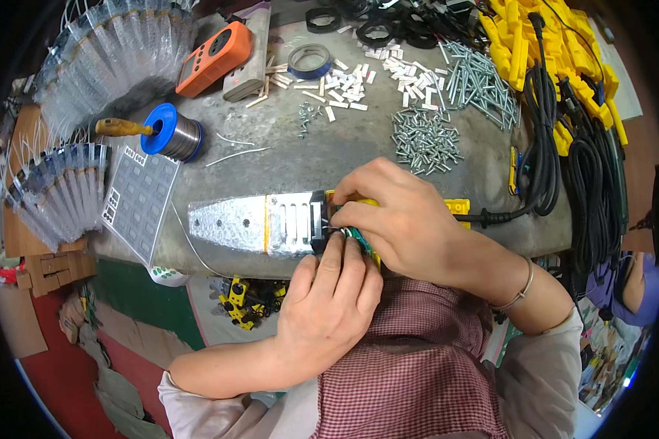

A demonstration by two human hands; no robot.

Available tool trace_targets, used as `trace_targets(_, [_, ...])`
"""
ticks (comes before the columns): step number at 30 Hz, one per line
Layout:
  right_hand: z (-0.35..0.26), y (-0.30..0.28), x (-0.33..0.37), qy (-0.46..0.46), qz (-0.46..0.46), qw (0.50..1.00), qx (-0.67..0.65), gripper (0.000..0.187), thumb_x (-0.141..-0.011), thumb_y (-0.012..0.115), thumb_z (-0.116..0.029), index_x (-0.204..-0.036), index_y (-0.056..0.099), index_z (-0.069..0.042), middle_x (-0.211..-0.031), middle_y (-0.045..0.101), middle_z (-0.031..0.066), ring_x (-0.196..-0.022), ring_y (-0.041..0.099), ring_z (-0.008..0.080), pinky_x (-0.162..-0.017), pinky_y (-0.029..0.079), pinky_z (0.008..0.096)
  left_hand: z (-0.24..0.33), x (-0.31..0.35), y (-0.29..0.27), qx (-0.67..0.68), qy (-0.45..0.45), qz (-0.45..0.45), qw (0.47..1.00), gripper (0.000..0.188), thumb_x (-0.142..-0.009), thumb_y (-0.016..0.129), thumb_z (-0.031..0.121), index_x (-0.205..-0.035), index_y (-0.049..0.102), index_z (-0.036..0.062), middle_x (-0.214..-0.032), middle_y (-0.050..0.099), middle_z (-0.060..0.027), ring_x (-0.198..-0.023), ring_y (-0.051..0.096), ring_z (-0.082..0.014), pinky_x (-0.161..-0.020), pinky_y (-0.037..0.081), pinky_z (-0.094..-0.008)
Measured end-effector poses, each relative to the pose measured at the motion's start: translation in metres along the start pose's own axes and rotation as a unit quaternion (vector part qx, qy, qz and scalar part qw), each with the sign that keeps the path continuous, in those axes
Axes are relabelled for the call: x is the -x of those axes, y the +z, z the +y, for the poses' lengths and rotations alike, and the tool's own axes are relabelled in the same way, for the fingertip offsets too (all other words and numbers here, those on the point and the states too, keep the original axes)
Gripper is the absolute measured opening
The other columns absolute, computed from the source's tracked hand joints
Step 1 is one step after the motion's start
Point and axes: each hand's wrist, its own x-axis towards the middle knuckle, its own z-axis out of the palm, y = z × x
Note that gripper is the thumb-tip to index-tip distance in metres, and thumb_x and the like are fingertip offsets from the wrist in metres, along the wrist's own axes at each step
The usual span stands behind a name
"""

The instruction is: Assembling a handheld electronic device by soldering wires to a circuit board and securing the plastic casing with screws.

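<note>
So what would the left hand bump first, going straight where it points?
Probably the fingers of the right hand, just beyond the left hand; depth is hard to judge here.

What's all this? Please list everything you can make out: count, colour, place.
workpiece: 1, silver, black and yellow, bench front
workbench: 1, grey, centre
screws: many, silver, upper right
small pieces: many, white, top centre
tape roll: 1, blue, top
rings: at least 2, black, top
plastic parts: many, yellow, top right
cords: several, black, right
device: 1, orange, upper left
spool: 1, blue, left
handle: 1, brown, at spool
strips: many, clear-wrapped, left
sheet: 1, grey-and-white, left
other person: 1, purple clothing, right edge
left hand: 1, bare, on workpiece
right hand: 1, bare, on workpiece
</note>
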Motion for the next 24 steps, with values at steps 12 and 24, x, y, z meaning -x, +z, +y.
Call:
trace_targets(12, [-0.008,-0.013,0.002,0.035,0.047,0.998,0.012,0.023,-0.071,0.067,-0.003,-0.094,0.068,-0.005,-0.102,0.061,0.0076,-0.089,0.060,0.0256,-0.073,0.052,0.0339,0.001,-0.010,-0.007,-0.069,0.022,-0.072,0.995,0.028,-0.080,0.057,0.020,-0.102,0.065,0.0033,-0.112,0.061,-0.0182,-0.111,0.057,-0.0332,-0.085,0.042,-0.0408])
trace_targets(24, [0.000,0.005,0.000,0.011,0.026,0.996,0.089,0.021,-0.075,0.063,-0.016,-0.094,0.069,-0.007,-0.111,0.060,0.0075,-0.102,0.057,0.0241,-0.085,0.047,0.0352,-0.004,-0.005,0.001,-0.082,0.063,-0.012,0.995,0.025,-0.085,0.052,0.018,-0.097,0.064,-0.0006,-0.106,0.063,-0.0217,-0.099,0.063,-0.0300,-0.077,0.044,-0.0314])
